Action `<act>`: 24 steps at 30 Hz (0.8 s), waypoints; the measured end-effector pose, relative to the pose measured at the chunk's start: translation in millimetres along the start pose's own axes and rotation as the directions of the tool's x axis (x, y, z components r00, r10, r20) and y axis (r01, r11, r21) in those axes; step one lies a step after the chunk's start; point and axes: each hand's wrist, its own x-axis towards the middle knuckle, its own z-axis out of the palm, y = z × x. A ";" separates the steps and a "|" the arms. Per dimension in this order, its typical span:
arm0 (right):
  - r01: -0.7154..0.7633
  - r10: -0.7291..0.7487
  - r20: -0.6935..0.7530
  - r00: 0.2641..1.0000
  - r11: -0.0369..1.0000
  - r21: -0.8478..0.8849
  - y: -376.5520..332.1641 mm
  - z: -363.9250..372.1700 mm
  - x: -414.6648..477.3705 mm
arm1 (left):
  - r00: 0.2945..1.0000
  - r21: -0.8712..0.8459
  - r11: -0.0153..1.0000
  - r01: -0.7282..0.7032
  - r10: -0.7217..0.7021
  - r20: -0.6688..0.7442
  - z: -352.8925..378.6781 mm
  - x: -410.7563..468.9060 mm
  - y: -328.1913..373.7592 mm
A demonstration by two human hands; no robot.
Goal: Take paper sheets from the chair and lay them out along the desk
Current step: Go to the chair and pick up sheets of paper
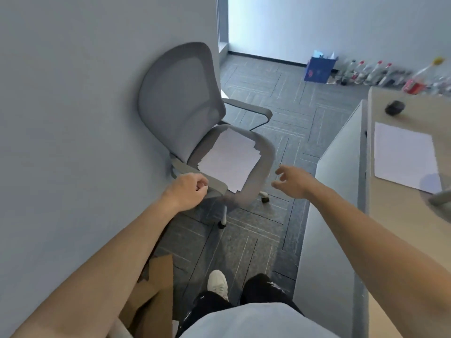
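Closest to me there's a cardboard box (pixel 156 289) down by my left leg, against the wall, so I'm working in the narrow lane between it and the desk's side panel. Both arms are stretched forward. My left hand (pixel 188 191) is loosely curled right at the near armrest of the chair (pixel 180 98). I honestly can't tell whether it's gripping the armrest or just hovering there, but steadying a chair on wheels would make sense. My right hand (pixel 292 181) is slack with fingers spread, holding nothing, near the seat's front edge and not touching any paper. My read is it's going in for the pickup.

The stack of paper sheets (pixel 229 159) lies on the seat, a bit fanned out, with one corner hanging over the front edge. That looks like an easy spot to peel off the top one.

Over on my right, the desk (pixel 427 113) has one sheet (pixel 405 154) lying flat, with a small dark object (pixel 394 107) beyond it. Far back, bottles line the wall.
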 end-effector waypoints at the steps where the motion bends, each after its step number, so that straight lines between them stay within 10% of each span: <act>1: -0.027 0.027 -0.003 1.000 0.999 0.029 1.4 -4.1 11.4 | 0.999 0.015 1.000 -0.023 0.022 0.031 -5.4 23.6 3.9; 8: -0.197 0.196 0.027 0.980 0.954 0.227 43.7 -26.2 119.7 | 0.978 0.145 0.981 -0.127 0.099 0.182 -9.3 183.4 22.6; 16: -0.331 0.306 0.126 0.944 0.872 0.361 78.6 -23.5 255.5 | 0.931 0.445 0.895 -0.043 -0.126 0.344 -10.6 324.0 -7.3; 24: -0.515 0.449 0.252 0.857 0.742 0.430 102.6 57.6 359.7 | 0.877 0.308 0.951 -0.035 -0.118 0.466 75.7 440.0 -42.5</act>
